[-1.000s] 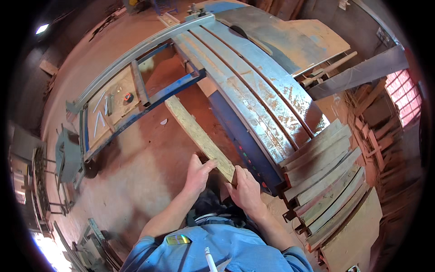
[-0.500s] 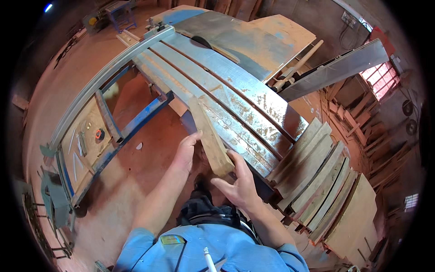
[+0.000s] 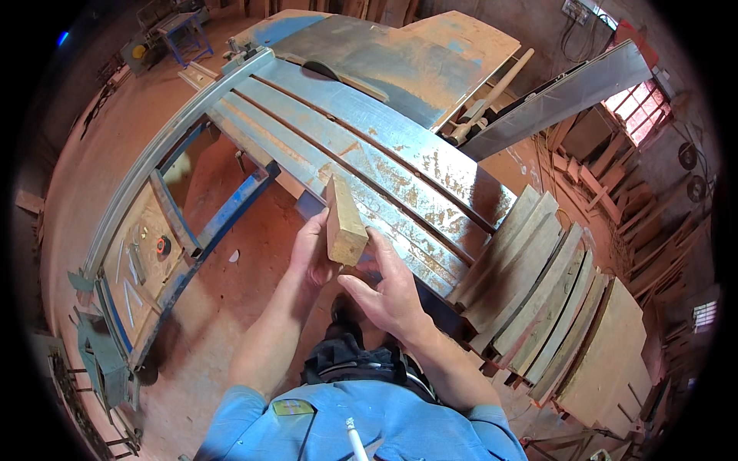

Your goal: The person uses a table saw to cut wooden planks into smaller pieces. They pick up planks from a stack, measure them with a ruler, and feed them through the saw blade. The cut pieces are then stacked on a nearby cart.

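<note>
A short, thick wooden board [image 3: 344, 219] is held in front of me, its sawn end turned toward me and its far end pointing at the metal saw table [image 3: 400, 188]. My left hand [image 3: 310, 252] grips the board along its left side. On the other side, the fingers of my right hand [image 3: 388, 296] press against the board near its close end, with the thumb below. The board's underside is hidden, so I cannot tell whether it touches the table's edge. Farther back, a dark round saw blade [image 3: 320, 71] stands up from the table.
Several long planks [image 3: 530, 276] are stacked at the right. A blue-edged side frame [image 3: 231, 207] extends left, carrying a tape measure [image 3: 163, 246] on its wooden panel. A long metal fence [image 3: 557, 104] rises at the far right. A lit cigarette [image 3: 355, 439] juts in below.
The board has tipped and turned, so its end face now points at me. My left hand has moved farther around its side, and my right hand has shifted slightly left with it.
</note>
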The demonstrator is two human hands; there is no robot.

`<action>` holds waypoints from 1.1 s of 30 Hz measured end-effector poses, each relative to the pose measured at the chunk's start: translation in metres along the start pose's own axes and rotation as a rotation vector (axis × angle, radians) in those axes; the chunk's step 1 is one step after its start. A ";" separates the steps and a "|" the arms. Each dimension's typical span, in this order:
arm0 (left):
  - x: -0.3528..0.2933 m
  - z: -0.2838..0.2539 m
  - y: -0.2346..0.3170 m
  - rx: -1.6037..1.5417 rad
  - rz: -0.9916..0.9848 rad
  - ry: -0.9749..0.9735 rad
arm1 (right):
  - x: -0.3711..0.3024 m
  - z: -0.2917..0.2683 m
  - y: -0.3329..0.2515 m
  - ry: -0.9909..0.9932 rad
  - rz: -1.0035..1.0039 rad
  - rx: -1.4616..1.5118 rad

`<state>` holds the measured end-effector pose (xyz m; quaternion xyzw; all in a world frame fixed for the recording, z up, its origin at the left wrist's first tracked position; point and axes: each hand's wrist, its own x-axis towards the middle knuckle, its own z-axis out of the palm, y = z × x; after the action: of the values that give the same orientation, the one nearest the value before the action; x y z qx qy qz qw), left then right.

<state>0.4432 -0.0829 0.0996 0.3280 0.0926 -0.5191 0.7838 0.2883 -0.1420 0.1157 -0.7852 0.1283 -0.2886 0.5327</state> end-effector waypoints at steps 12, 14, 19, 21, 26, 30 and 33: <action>0.013 -0.017 -0.009 0.070 0.041 -0.006 | -0.002 -0.014 0.001 -0.003 0.032 0.083; 0.020 -0.027 -0.009 0.116 0.046 -0.015 | -0.003 -0.017 0.005 0.027 -0.016 0.026; 0.034 -0.042 -0.007 0.217 0.031 -0.010 | -0.002 -0.022 0.018 0.065 -0.086 -0.187; 0.043 -0.050 -0.008 0.336 0.091 0.039 | 0.001 -0.025 0.022 0.041 -0.050 -0.289; 0.070 -0.073 -0.019 0.543 0.354 0.024 | 0.014 -0.017 0.043 -0.112 0.159 -0.582; 0.083 -0.091 -0.025 0.691 0.474 -0.029 | 0.027 0.008 0.067 -0.137 0.292 -0.707; 0.083 -0.097 -0.007 0.868 0.472 0.001 | 0.033 0.022 0.089 -0.061 0.354 -0.483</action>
<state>0.4931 -0.0881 -0.0181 0.6367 -0.2086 -0.3179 0.6709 0.3374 -0.1773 0.0396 -0.8628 0.3123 -0.1287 0.3762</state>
